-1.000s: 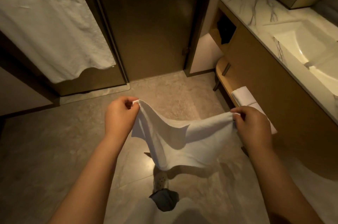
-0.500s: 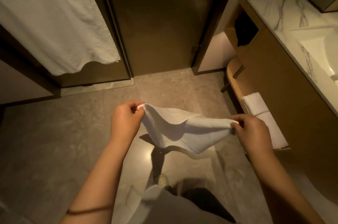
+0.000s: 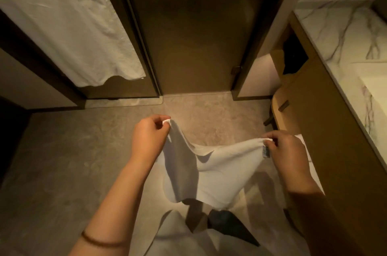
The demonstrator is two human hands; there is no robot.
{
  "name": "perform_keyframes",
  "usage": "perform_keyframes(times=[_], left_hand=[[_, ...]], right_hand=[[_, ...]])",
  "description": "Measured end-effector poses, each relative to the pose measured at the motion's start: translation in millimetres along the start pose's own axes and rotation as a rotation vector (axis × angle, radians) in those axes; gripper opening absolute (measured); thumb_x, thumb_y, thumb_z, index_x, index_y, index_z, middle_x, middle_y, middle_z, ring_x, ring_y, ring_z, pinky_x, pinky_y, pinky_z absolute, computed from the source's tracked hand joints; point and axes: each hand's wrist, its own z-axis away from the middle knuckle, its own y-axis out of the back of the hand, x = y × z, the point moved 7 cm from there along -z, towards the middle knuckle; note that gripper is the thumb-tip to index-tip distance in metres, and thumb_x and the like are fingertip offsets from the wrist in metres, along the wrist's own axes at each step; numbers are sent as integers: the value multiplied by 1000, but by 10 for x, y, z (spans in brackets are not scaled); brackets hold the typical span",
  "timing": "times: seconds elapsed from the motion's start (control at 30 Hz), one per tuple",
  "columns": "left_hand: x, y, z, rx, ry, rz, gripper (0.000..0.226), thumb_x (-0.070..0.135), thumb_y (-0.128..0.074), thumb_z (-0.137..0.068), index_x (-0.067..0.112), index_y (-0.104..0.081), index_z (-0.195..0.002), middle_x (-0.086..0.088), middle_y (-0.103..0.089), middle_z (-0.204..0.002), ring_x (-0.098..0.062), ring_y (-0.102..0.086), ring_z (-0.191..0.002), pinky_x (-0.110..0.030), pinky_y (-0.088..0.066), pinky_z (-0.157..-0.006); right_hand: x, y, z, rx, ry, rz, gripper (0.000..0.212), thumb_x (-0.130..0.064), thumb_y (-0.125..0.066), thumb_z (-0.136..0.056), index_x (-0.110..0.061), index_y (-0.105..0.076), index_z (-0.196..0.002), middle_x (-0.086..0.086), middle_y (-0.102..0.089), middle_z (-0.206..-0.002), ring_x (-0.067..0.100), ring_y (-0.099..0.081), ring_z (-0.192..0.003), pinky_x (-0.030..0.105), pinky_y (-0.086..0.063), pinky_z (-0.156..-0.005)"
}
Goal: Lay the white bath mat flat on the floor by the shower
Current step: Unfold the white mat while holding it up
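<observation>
The white bath mat hangs slack in the air between my hands, above the grey stone floor. My left hand pinches its upper left corner. My right hand pinches the upper right corner, where a small label shows. The mat's lower edge droops toward my legs and does not touch the floor. The dark glass shower door stands shut straight ahead, with its threshold just beyond my hands.
A large white towel hangs on a rail at the left. A wooden vanity with a marble top runs along the right, with folded white towels on its low shelf behind my right hand. Bare floor lies ahead and to the left.
The mat has dropped from a raised, nearly level billow to hanging down between my hands. Both hands keep their corners. The view has tilted up slightly toward the shower door.
</observation>
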Motion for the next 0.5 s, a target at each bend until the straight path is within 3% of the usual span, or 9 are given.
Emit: perform_keyframes(times=[0.17, 0.3, 0.5], left_hand=[[483, -340, -58, 40, -11, -8, 22, 20, -57, -88, 21, -70, -106, 4, -72, -93, -6, -64, -80, -18, -46, -67], [582, -490, -77, 53, 24, -37, 22, 20, -57, -90, 20, -69, -108, 4, -70, -95, -5, -61, -80, -12, -42, -62], [558, -448, -184, 74, 51, -36, 21, 19, -58, -90, 17, -68, -108, 3, -69, -93, -3, -60, -79, -11, -41, -62]], right_hand=[[385, 314, -475, 1, 8, 36, 16, -17, -57, -89, -18, -70, -99, 3, -68, -93, 15, -58, -79, 24, -41, -65], [586, 370, -724, -27, -2, 17, 17, -20, -58, -90, -21, -69, -102, 0, -67, -98, 15, -57, -84, 27, -45, -73], [406, 194, -962, -49, 105, -33, 13, -15, -60, -87, -20, -70, -93, -2, -64, -88, 11, -53, -78, 29, -43, -70]])
